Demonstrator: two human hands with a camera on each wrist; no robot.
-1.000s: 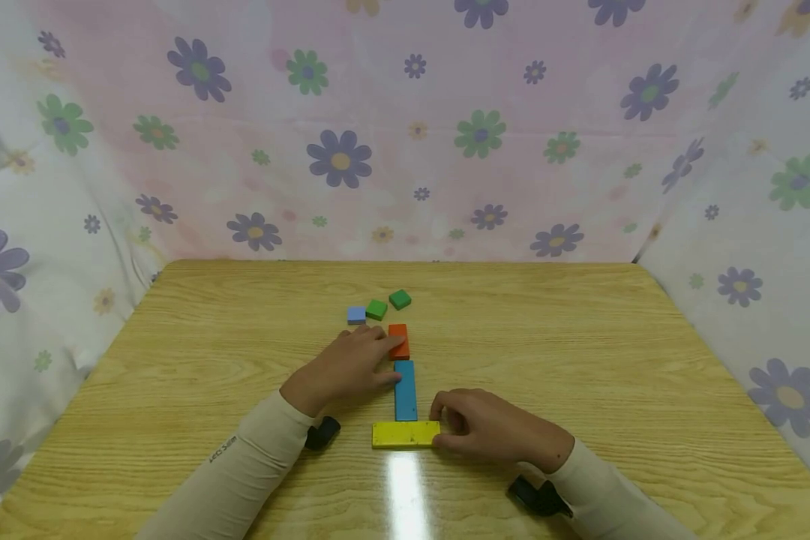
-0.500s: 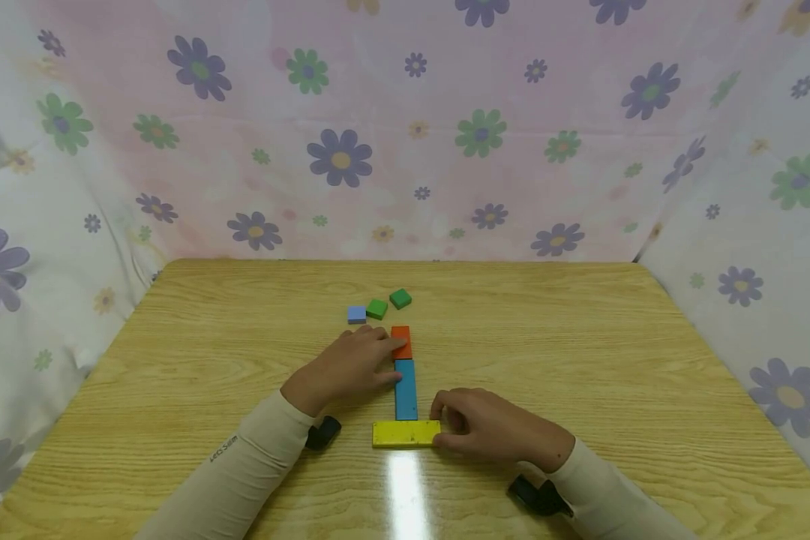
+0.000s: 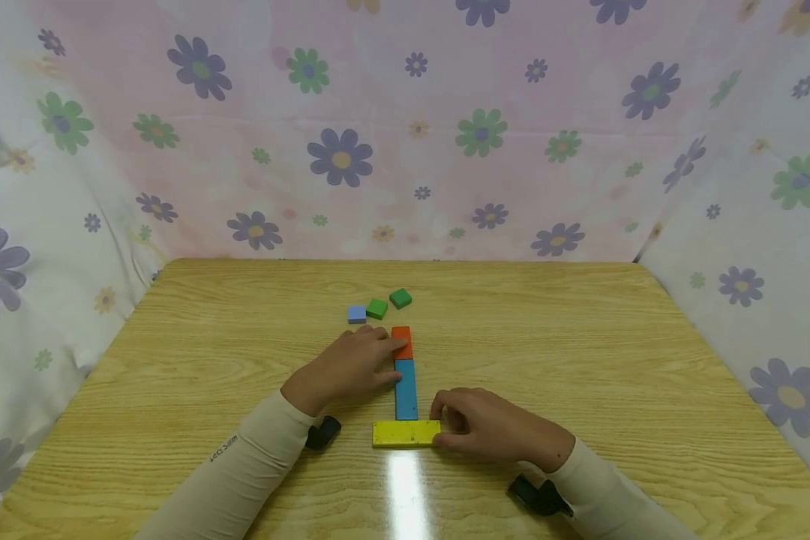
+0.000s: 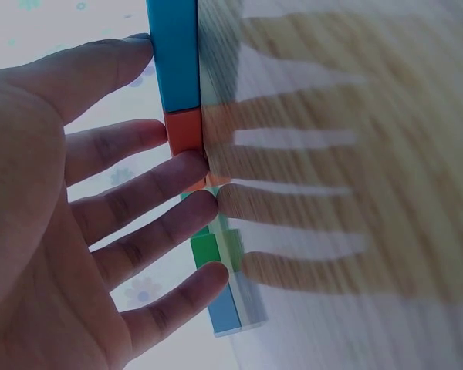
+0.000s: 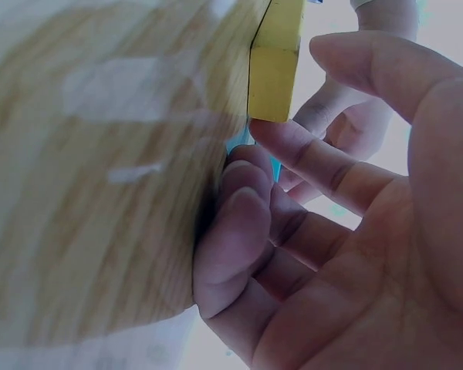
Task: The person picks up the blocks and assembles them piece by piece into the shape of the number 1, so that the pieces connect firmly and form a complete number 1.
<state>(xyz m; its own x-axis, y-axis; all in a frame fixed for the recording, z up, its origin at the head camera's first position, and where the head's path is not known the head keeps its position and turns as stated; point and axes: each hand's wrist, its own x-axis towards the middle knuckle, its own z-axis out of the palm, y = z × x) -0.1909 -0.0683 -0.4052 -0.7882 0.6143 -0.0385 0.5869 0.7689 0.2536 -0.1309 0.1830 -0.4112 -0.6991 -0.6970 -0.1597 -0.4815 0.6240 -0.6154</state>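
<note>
Three flat blocks form a T on the wooden table (image 3: pixel 580 360). An orange block (image 3: pixel 401 341) lies end to end with a long blue block (image 3: pixel 406 390), which meets a yellow block (image 3: pixel 405 433) lying crosswise. My left hand (image 3: pixel 381 360) lies flat, with straight fingers touching the left sides of the orange block (image 4: pixel 187 132) and the blue block (image 4: pixel 175 54). My right hand (image 3: pixel 445 426) is curled at the yellow block's right end, thumb and index finger pinching it. In the right wrist view the index finger meets the yellow block (image 5: pixel 276 62).
Two small green blocks (image 3: pixel 376 308) (image 3: pixel 400 298) and a light blue one (image 3: pixel 356 314) lie just beyond the orange block. Flowered cloth walls (image 3: pixel 405 150) close in the table at the back and both sides. A bright glare streak (image 3: pixel 405 487) lies near the front edge.
The orange block has shifted slightly right, into line with the blue block. Both hands have stayed in place.
</note>
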